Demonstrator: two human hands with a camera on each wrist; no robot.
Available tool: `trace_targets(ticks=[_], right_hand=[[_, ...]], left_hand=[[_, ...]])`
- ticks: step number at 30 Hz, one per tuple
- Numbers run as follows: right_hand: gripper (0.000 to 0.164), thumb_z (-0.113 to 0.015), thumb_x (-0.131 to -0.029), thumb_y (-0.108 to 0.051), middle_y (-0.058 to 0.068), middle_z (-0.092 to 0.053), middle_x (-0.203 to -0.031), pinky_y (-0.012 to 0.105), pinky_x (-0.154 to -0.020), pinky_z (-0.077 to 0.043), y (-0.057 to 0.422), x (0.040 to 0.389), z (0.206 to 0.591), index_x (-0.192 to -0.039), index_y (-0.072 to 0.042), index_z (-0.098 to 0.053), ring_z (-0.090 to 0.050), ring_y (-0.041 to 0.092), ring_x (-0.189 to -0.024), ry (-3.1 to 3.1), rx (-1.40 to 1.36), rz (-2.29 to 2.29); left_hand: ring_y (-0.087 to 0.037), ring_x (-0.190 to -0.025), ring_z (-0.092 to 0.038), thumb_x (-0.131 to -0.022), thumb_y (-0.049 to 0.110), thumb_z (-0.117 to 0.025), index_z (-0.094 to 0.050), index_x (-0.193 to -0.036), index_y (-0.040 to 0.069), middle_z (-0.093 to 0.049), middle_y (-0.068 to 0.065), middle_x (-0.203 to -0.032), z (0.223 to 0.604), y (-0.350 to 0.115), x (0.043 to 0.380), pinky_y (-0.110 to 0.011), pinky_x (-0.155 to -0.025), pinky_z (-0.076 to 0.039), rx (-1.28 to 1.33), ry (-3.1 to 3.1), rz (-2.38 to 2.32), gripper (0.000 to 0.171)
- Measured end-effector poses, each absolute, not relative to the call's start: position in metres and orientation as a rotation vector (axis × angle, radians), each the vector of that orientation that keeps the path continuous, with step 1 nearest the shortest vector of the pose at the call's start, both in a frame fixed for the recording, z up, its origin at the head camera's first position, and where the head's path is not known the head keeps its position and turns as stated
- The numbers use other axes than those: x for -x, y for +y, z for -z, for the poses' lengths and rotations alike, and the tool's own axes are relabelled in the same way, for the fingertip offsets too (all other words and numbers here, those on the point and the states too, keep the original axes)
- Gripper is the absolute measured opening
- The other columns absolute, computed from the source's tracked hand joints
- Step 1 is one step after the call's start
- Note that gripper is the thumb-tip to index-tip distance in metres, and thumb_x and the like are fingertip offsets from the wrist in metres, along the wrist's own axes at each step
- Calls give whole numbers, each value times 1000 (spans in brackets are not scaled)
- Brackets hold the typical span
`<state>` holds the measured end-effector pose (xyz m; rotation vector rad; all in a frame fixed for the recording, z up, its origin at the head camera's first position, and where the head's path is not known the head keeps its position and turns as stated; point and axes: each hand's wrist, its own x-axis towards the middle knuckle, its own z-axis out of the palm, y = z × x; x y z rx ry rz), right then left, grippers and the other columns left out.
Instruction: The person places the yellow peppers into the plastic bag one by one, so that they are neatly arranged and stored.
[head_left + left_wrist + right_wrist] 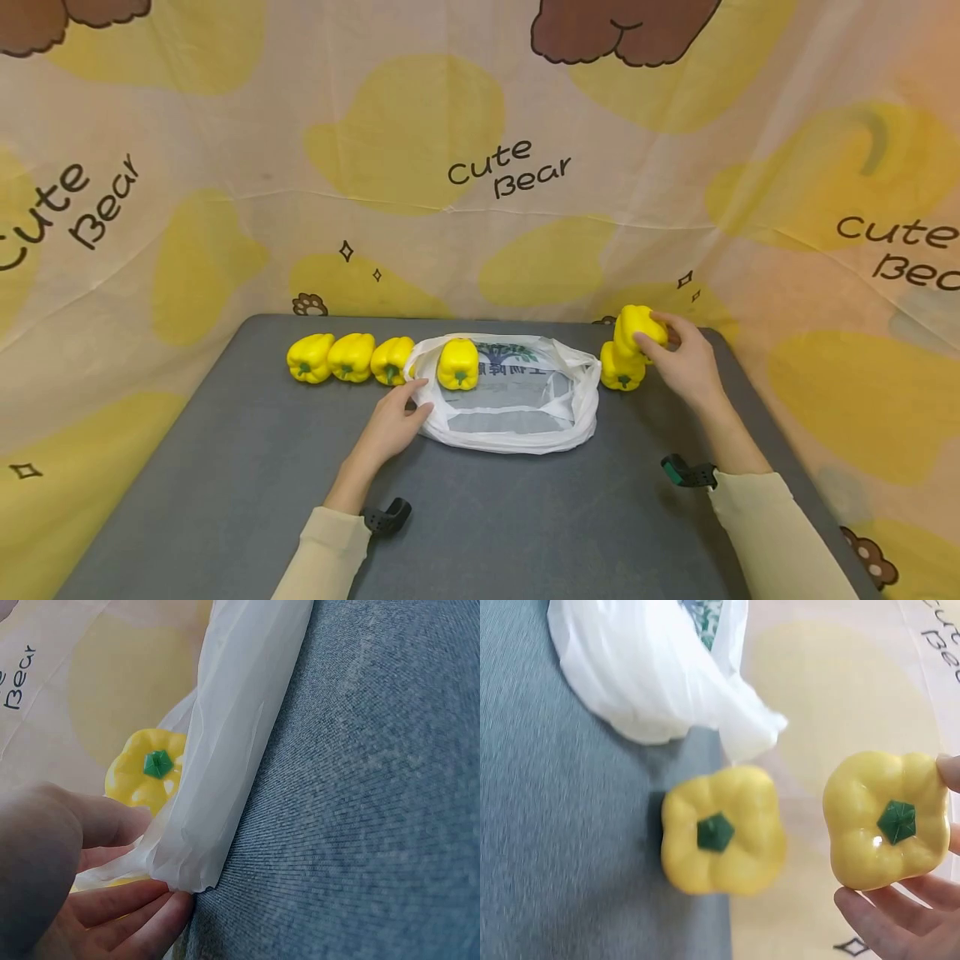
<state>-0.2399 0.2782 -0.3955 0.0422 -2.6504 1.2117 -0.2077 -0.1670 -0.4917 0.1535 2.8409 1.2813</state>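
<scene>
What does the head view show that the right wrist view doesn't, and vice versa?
Head only: the left hand, three yellow bell peppers lined up, one more pepper inside the white plastic bag.
Right wrist only: the green pentagonal stem of the held yellow bell pepper.
Both: the right hand holding that pepper, another yellow pepper, the bag, grey tabletop, yellow printed cloth.

A dark grey, fabric-textured table [480, 525] bore an open white plastic bag [510, 442], three yellow, green-stemmed bell peppers [351, 358] rowed along its left, and a fourth such pepper [619, 373] by its right end.
</scene>
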Motion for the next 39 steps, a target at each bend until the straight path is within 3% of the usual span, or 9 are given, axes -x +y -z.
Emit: trace_targets(ticks=[12, 24, 39], right_hand=[[65, -67, -98, -42, 23, -49, -145, 55, -89, -51, 246, 244, 403, -147, -2, -50, -53, 43, -123, -2634, -174, -1226], [59, -70, -97, -34, 23, -53, -139, 55, -95, -50, 216, 245, 417, -143, 0, -53, -54, 42, -120, -2653, -277, -1249], [61, -71, -96, -36, 20, -52, -141, 55, -97, -50, 182, 248, 427, -143, -2, -53, -52, 39, -124, -2674, -354, -1362]], left_hand=[[-33, -117, -61, -100, 20, -64, -55, -145, 6, -55, -20, -142, 492, -167, 209, -51, -96, -53, -166, 2861, -1281, 49], [-33, -116, -61, -99, 19, -65, -55, -145, 6, -56, -21, -141, 491, -167, 208, -51, -96, -53, -173, 2871, -1273, 48], [-33, -117, -61, -99, 19, -65, -55, -145, 6, -56, -21, -142, 493, -166, 208, -50, -97, -53, -175, 2880, -1276, 48]])
